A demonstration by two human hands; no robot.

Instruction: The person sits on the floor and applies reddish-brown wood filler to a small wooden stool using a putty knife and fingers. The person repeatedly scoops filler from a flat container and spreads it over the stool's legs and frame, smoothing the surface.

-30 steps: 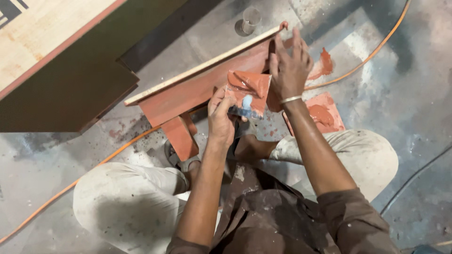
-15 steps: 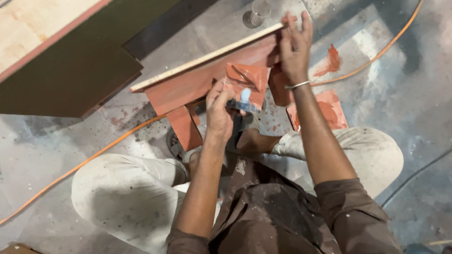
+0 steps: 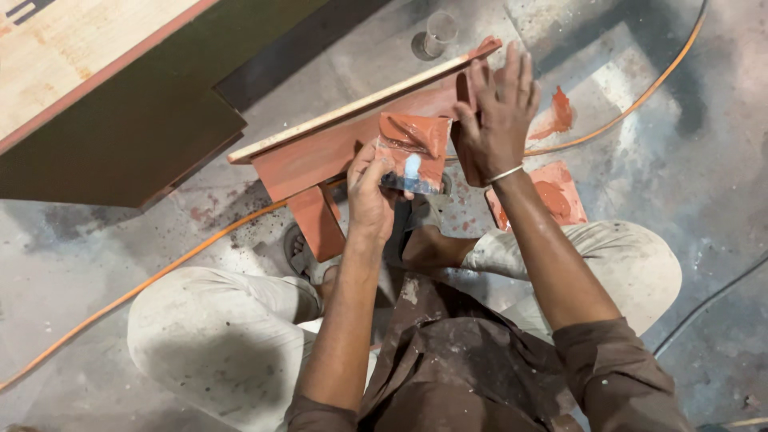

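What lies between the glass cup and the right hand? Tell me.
In the head view, only the board's pale top edge crosses between glass cup and right hand.

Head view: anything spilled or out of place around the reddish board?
Yes. A smear of red paste lies on the concrete floor right of the right hand, and an orange cable runs under the board.

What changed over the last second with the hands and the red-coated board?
Little changed: the right hand slid slightly further up the red-coated board. The left hand still holds the putty scraper loaded with red paste, and the board stays propped on edge.
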